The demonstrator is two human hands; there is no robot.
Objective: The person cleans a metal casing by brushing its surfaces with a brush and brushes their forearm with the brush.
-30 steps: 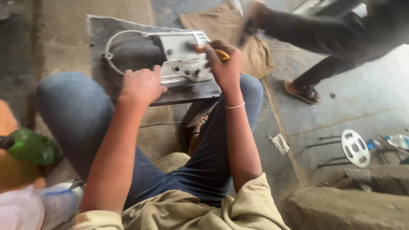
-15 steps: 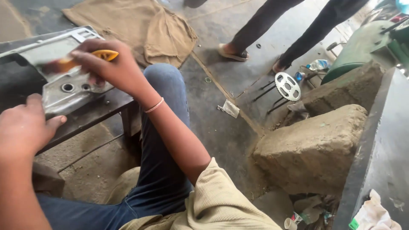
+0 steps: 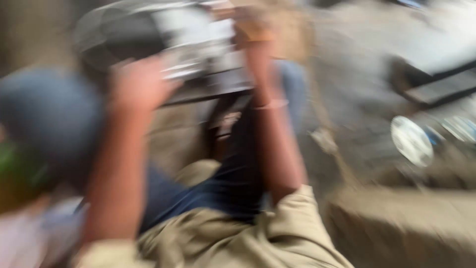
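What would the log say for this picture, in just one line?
view: blurred | left hand: on grey metal casing, grip unclear | right hand: at casing top, grip unclear | white round disc: on floor

Rough workshop yard: concrete floor (image 3: pixel 357 99), metal casing (image 3: pixel 198 44), stone block (image 3: pixel 396 223).

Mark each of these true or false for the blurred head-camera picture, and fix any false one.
1. Both forearms reach forward toward a grey metal part. True.
2. The left hand lies beside the part's near edge. True.
3. The right hand hangs down by the knee. False: it is raised at the part's right end.
4. A pale bangle circles the right wrist. True.
5. The white round disc lies on the person's lap. False: it lies on the ground at the right.
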